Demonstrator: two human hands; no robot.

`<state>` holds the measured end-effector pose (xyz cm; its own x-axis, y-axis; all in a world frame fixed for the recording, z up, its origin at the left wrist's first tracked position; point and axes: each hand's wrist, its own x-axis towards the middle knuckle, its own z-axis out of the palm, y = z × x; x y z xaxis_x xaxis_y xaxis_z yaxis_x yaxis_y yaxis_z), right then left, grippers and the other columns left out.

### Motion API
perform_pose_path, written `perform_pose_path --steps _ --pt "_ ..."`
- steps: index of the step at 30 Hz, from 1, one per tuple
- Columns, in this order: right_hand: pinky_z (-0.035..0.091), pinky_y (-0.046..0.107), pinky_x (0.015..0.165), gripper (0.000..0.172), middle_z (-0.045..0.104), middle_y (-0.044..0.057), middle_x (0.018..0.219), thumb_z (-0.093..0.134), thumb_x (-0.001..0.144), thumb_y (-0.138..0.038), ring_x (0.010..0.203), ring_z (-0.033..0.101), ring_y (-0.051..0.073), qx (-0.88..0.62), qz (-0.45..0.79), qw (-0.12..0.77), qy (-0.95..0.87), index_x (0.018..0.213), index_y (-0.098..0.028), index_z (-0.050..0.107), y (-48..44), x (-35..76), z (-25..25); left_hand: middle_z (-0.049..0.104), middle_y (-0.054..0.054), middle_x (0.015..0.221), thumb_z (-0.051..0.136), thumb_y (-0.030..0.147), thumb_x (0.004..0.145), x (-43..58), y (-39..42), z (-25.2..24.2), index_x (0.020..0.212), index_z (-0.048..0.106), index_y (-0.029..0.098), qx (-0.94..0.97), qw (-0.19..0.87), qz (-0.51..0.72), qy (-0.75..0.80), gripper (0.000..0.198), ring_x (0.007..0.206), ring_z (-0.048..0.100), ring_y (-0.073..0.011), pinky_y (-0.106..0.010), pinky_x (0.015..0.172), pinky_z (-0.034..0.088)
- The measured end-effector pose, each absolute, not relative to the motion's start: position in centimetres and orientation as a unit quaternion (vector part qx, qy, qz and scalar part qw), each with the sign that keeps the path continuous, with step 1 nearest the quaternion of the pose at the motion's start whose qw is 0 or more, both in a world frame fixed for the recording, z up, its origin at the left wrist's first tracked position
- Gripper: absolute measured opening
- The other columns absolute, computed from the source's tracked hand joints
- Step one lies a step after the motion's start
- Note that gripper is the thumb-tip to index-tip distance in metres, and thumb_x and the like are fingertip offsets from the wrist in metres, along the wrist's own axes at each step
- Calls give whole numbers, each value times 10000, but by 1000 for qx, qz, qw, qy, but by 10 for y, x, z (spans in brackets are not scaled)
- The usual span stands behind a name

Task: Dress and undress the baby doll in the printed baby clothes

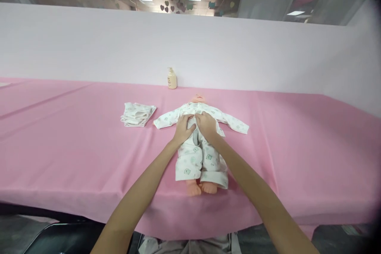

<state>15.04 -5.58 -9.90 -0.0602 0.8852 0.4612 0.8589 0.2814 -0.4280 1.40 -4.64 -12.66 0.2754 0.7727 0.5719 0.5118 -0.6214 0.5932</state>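
Observation:
A baby doll (199, 98) lies on its back on the pink-covered table, feet (194, 189) towards me. It wears a white printed long-sleeved top (235, 122) with the sleeves spread out, and matching trousers (190, 158). On the left of the doll's belly, my left hand (183, 127) has its fingers bent onto the cloth, thumb pointing inward. My right hand (206, 125) is opposite it, fingers pinched on the clothing near the middle. The fingertips nearly meet, and the exact bit of cloth under them is partly hidden. A small grey patch (195, 137) shows just below the hands.
A folded stack of white printed cloth (137, 114) lies left of the doll. Behind it, a cream pump bottle (172, 78) stands against the white wall (119, 43). The pink table cover (74, 147) hangs over the front edge. A black chair (65, 238) is at lower left.

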Motion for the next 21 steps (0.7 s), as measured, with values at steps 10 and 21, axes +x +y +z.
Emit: perform_pose_path --steps 10,21 --pt "348 380 914 450 566 152 1097 495 901 -360 1010 480 284 -589 -96 350 -722 1278 -127 575 -99 147 -123 542 -111 1354 655 297 765 -9 -73 -134 1031 620 193 813 151 440 350 287 1275 487 -238 -427 1097 351" --pt "377 310 853 212 627 92 883 413 887 -170 897 528 219 -562 -92 405 -715 861 -142 621 -106 152 -128 692 -77 1047 477 297 896 -6 -90 -125 891 647 190 800 108 459 371 201 1016 617 -201 -362 954 454"
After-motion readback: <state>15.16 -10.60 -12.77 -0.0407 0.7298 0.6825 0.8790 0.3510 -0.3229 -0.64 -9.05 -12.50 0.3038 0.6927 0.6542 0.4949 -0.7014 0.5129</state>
